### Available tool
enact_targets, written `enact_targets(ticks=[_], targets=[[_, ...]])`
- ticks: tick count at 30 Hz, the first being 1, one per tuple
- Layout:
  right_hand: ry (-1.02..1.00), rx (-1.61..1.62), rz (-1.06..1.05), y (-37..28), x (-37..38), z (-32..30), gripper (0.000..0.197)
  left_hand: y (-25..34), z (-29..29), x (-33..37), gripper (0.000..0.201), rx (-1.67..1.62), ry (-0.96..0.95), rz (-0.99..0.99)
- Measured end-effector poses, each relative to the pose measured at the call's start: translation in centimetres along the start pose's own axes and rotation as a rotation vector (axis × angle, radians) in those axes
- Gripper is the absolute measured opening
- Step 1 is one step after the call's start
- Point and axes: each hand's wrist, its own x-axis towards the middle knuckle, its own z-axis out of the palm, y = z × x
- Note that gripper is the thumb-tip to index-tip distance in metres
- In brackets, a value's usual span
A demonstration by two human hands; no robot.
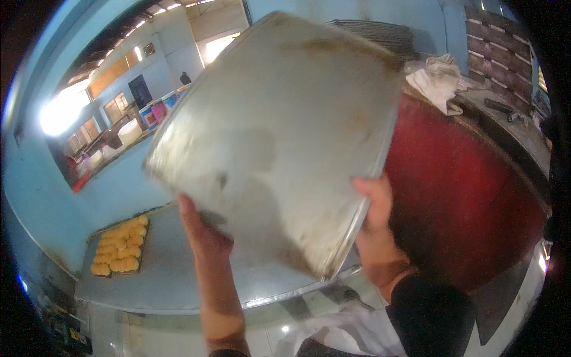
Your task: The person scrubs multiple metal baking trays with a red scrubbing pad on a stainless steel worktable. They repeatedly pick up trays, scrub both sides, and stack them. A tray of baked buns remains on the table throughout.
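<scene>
A large, empty metal baking tray (279, 131) with a worn, stained surface is lifted and tilted in front of me, filling the middle of the view. My left hand (202, 229) grips its lower left edge from below. My right hand (375, 220) holds its lower right edge, thumb over the rim. The tray hangs above a grey metal table (172, 279).
A small tray of golden buns (121, 245) lies at the table's left end. A dark red cabinet side (464, 196) stands to the right, with a crumpled white cloth (437, 80) on its top. Stacked trays (380, 33) sit behind. A blue wall with an opening is at left.
</scene>
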Motion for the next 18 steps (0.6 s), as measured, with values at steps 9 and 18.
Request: enact_targets(ticks=[9, 18], targets=[[0.021, -0.037, -0.400, -13.0, 23.1, -3.5, 0.015, -13.9, -2.9, 4.9, 0.109, 0.327, -0.255, 0.003], [0.088, -0.176, -0.580, -19.7, 50.5, -3.2, 0.023, -24.8, -12.6, 0.8, 0.106, 0.465, 0.020, -0.397]])
